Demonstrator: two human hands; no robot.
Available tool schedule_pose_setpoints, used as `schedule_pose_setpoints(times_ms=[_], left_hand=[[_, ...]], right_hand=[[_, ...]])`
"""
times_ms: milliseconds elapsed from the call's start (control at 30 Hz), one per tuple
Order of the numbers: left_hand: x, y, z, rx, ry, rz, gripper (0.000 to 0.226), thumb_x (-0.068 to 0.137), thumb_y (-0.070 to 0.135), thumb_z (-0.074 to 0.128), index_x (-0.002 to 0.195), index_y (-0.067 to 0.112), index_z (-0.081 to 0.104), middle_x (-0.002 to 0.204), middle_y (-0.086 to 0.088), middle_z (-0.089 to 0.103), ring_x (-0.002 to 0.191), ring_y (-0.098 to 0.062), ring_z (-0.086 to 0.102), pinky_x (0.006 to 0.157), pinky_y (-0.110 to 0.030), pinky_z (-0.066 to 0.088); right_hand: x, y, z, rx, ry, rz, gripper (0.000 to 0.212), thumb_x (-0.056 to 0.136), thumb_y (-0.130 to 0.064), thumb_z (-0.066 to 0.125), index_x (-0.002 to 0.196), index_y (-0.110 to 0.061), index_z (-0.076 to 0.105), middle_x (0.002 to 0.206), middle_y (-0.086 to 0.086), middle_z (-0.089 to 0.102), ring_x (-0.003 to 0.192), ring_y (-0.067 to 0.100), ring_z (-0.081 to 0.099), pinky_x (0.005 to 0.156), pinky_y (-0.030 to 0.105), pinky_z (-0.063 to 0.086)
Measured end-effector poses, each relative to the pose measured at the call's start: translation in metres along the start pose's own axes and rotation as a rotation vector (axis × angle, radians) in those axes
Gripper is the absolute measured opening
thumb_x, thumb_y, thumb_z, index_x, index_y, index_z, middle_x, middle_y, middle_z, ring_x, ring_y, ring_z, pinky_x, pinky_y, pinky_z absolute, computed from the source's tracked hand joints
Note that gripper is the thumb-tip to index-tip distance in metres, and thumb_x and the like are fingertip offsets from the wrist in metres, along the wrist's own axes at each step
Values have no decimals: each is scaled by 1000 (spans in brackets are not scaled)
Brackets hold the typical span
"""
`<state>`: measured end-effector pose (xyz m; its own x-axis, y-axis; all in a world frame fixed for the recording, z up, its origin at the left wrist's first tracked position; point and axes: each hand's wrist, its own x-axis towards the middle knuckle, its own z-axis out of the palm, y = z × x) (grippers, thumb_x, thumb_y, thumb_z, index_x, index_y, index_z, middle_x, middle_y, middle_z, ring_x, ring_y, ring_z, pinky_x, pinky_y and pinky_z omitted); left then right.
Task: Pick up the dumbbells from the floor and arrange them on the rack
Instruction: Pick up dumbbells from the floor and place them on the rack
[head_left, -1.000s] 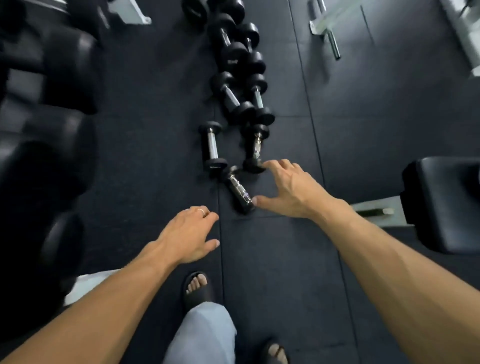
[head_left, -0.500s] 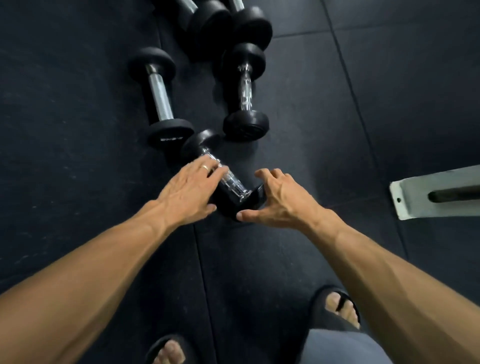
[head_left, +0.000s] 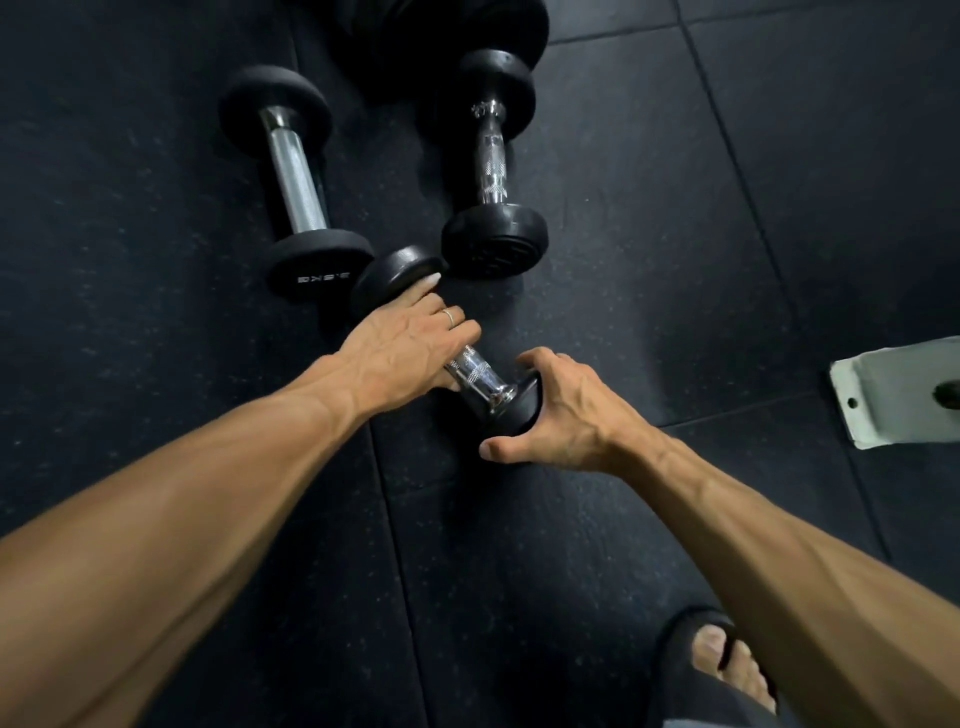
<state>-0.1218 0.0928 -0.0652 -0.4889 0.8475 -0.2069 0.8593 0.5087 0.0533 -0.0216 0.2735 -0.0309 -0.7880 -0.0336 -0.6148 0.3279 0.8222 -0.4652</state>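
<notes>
Chrome handle, black rubber-looking heads: that's the nearest dumbbell (head_left: 475, 371), lying slantwise on the floor (head_left: 156, 208) right in front of the person, and both hands are on it. Left hand (head_left: 402, 345) lies over the far part of the handle, fingers (head_left: 426, 288) stretched onto the far head, so it's laid flat more than wrapped. I can't tell if the thumb has closed underneath. Right hand (head_left: 563, 410) is cupped around the near head, thumb low on one side and fingers curled over the top, so that one's closed on the weight. My guess is the two-handed hold is about steadying a round thing that wants to roll before one hand takes the handle properly. It doesn't look lifted yet, still down on the mat as far as I can see.

The handle has knurled bands that catch the light, good for grip; the heads are smooth discs with rounded edges.

Just beyond it are two more. The left dumbbell (head_left: 296, 176) has a longer, matte grey bar and flat heads, with pale lettering on the near one, which sits right beside the far head of the one being grabbed. The right dumbbell (head_left: 491, 166) has a shiny, waisted handle and chunkier heads. Floor is dark speckled rubber tiles with visible seams. A pale metal foot plate (head_left: 893, 395) pokes in at the right edge, and a sandalled foot (head_left: 727, 665) shows at the bottom. No rack in view.
</notes>
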Motion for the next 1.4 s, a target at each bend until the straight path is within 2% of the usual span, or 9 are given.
schedule_pose_setpoints(times_ms=[100, 233, 400, 667, 800, 900, 1067, 1167, 1400], left_hand=[[3, 1, -3, 1, -56, 6, 47, 81, 53, 62, 112, 20, 51, 100, -3, 59, 98, -24, 53, 109, -38, 26], [-9, 13, -12, -44, -78, -109, 43, 86, 53, 55, 111, 20, 46, 100, -4, 56, 90, -22, 50, 87, -35, 38], [-32, 20, -65, -70, -77, -202, 44, 83, 55, 58, 108, 19, 48, 95, -3, 55, 87, -21, 50, 86, -36, 38], [-99, 33, -229, -127, -15, -325, 45, 81, 54, 61, 104, 18, 48, 92, -2, 54, 87, -21, 49, 86, -36, 37], [-136, 39, -327, -111, 32, -400, 48, 81, 55, 59, 111, 18, 50, 92, -2, 53, 89, -22, 50, 86, -35, 35], [-163, 47, -399, -90, 95, -465, 45, 80, 54, 63, 102, 17, 52, 87, -3, 54, 83, -23, 51, 82, -37, 37], [-202, 63, -499, -68, 182, -618, 43, 79, 53, 64, 99, 18, 53, 83, -2, 53, 80, -23, 51, 79, -38, 39], [-226, 75, -555, -111, 214, -720, 42, 80, 52, 65, 102, 18, 54, 86, 0, 52, 84, -21, 50, 85, -37, 39], [-317, 114, -651, -127, 303, -918, 40, 79, 50, 68, 100, 19, 54, 81, 3, 51, 77, -17, 48, 83, -36, 42]], right_hand=[[0, 1, -7, -27, 8, -22, 97, 57, -63, 80, 135, -20, 41, 120, 0, 49, 112, 19, 47, 93, 33, 45], [-2, -3, -31, -118, -9, -96, 94, 55, -60, 82, 132, -22, 43, 117, 1, 52, 110, 20, 51, 90, 32, 46], [-32, -29, -64, -120, -34, -169, 97, 54, -61, 81, 134, -22, 42, 119, 0, 53, 108, 19, 52, 92, 36, 49], [-132, -128, -167, -172, -61, -288, 104, 53, -60, 80, 139, -19, 39, 110, -3, 58, 101, 19, 55, 86, 39, 53], [-191, -189, -234, -246, -75, -356, 99, 52, -61, 80, 134, -19, 43, 96, -6, 56, 91, 16, 55, 77, 37, 54], [-233, -233, -284, -301, -90, -410, 90, 54, -59, 81, 126, -18, 47, 87, -8, 55, 79, 11, 55, 69, 33, 53], [-289, -296, -351, -418, -76, -557, 93, 48, -65, 79, 123, -19, 48, 87, -7, 59, 82, 14, 58, 73, 38, 56], [-323, -332, -385, -452, -86, -655, 96, 50, -63, 80, 128, -20, 46, 86, -9, 60, 83, 12, 58, 73, 35, 56], [-415, -420, -422, -540, -150, -847, 88, 55, -59, 82, 127, -22, 46, 84, -10, 60, 80, 6, 56, 70, 30, 54]])
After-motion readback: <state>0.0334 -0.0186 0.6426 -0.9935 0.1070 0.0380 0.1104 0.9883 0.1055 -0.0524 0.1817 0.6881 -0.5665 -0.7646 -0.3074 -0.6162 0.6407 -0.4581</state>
